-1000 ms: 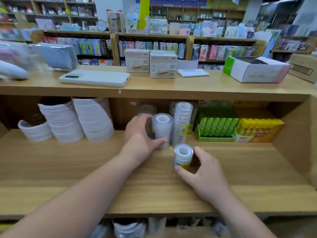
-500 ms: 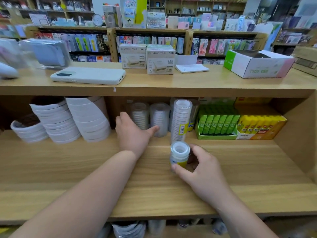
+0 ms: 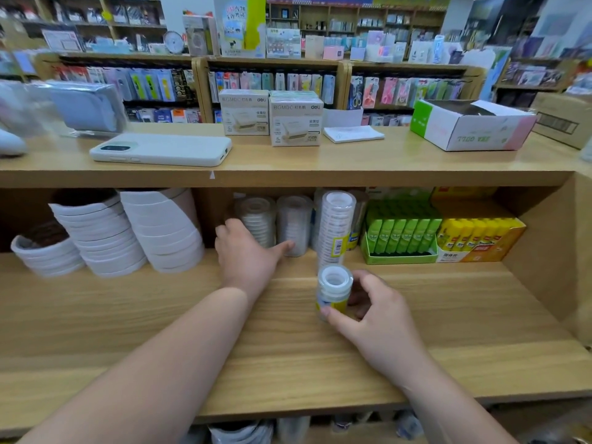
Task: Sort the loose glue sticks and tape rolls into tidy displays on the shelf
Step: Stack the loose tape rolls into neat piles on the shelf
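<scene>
My right hand (image 3: 378, 318) grips a short stack of clear tape rolls (image 3: 333, 288) with a yellow label, standing on the wooden shelf (image 3: 288, 363). My left hand (image 3: 245, 254) reaches to the shelf's back, fingers straight, its thumb touching the base of a clear tape stack (image 3: 294, 224). Another clear stack (image 3: 258, 221) stands just left of that one. A tall stack (image 3: 336, 227) rises behind the one I hold. Green glue sticks (image 3: 400, 235) and yellow glue sticks (image 3: 477, 235) sit in display boxes at the right.
Leaning stacks of wide white tape rolls (image 3: 128, 232) fill the shelf's left. On the top board lie a white phone (image 3: 160, 149), two small boxes (image 3: 272, 118), a notepad (image 3: 352, 133) and an open carton (image 3: 471, 126). The shelf's right wall (image 3: 551, 251) is close.
My left hand pushed the clear tape stack from the shelf's middle to the back, beside the other stacks. My right hand kept its hold on the short stack.
</scene>
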`<action>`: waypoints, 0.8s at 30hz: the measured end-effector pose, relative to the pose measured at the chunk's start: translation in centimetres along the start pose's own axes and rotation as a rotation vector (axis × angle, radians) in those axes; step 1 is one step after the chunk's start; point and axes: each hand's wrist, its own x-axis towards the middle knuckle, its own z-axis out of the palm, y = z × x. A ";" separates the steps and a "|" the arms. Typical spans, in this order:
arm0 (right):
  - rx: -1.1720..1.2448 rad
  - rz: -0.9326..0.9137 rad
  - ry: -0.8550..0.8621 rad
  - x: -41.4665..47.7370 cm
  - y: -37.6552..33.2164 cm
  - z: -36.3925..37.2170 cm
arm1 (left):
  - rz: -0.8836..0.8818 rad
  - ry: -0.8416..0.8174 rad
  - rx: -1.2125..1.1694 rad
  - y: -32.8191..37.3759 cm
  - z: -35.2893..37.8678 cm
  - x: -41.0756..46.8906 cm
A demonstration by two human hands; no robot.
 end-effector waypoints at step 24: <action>-0.007 0.040 0.091 5.5 -2.9 -0.9 | 0.163 -0.243 -0.243 -3.0 -6.0 -4.7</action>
